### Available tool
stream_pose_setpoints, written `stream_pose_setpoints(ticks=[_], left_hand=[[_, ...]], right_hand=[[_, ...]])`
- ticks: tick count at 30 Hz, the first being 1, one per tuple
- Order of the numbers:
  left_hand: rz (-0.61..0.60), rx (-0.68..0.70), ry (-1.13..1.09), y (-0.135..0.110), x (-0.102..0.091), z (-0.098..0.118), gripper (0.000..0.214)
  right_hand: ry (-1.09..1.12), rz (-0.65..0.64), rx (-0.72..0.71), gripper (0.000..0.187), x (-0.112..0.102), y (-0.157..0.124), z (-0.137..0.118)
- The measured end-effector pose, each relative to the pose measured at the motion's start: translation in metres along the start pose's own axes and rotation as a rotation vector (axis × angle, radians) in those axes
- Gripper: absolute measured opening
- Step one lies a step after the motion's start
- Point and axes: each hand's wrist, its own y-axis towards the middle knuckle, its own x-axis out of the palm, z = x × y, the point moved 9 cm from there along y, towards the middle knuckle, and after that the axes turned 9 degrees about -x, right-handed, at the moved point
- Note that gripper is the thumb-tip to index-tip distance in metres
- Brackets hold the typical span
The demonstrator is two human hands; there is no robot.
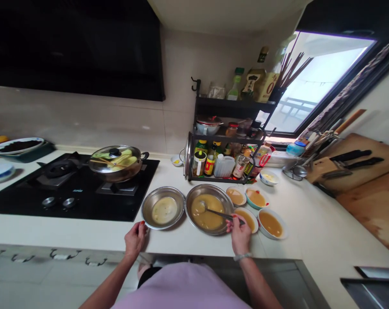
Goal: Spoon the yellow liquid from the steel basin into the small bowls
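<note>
Found the ladle [217, 212] in the right hand [240, 234], gripped firmly by its dark handle. Traced from there, over the rim, into the right-side steel basin [227, 201] and down to yellowish-brown liquid at its centre.

Located the left hand [136, 238], with curled fingers, at the near-left rim of the left-side steel basin [146, 209]. Cannot tell, at this angle, whether pinching that rim or merely resting against it. Recorded as well apart from the right hand, with both basins between.

Noted paler, milky liquid in the left-side steel basin, just beside its neighbour on the white counter [310, 223]. Counted four small bowls [284, 229] to the right, each filled with brownish liquid.

Observed farther left, on the black cooktop [94, 206], a glass-lidded pan [117, 176] with pale green pieces under the lid. Listed behind the basins: a black rack [213, 101] of bottles and jars; at far right, a knife block [321, 165] near cutting boards [371, 201].
</note>
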Motion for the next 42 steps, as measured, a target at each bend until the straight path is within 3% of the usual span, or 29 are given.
stream_pose_setpoints(ticks=[8, 14, 20, 27, 30, 33, 35, 37, 42], left_hand=[[-0.025, 0.020, 0.006, -0.002, 0.002, 0.001, 0.032], [-0.022, 0.032, 0.002, -0.004, 0.003, 0.002, 0.033], [-0.047, 0.017, -0.003, -0.005, 0.006, 0.000, 0.035], [-0.048, 0.037, -0.004, -0.004, 0.007, -0.001, 0.035], [-0.045, 0.050, -0.009, -0.005, 0.006, 0.001, 0.035], [-0.045, 0.057, -0.010, -0.007, 0.005, 0.004, 0.035], [-0.045, 0.052, -0.003, -0.007, 0.004, 0.004, 0.034], [-0.042, 0.047, 0.011, -0.007, 0.004, 0.004, 0.034], [-0.047, 0.044, 0.013, -0.006, 0.005, 0.003, 0.034]], right_hand=[[0.020, 0.041, 0.001, 0.030, -0.007, 0.007, -0.012], [0.024, 0.038, -0.018, 0.030, 0.001, 0.011, -0.033], [0.072, -0.020, -0.022, 0.037, 0.026, 0.007, -0.048], [0.070, -0.189, -0.036, 0.041, 0.079, -0.012, -0.038], [0.014, -0.304, -0.118, 0.039, 0.100, -0.029, -0.038], [-0.054, -0.484, -0.314, 0.031, 0.114, -0.048, -0.054], [-0.085, -0.571, -0.446, 0.026, 0.112, -0.055, -0.067], [-0.112, -0.574, -0.516, 0.024, 0.100, -0.053, -0.075], [-0.248, -0.347, -0.469, 0.026, 0.049, -0.021, -0.063]])
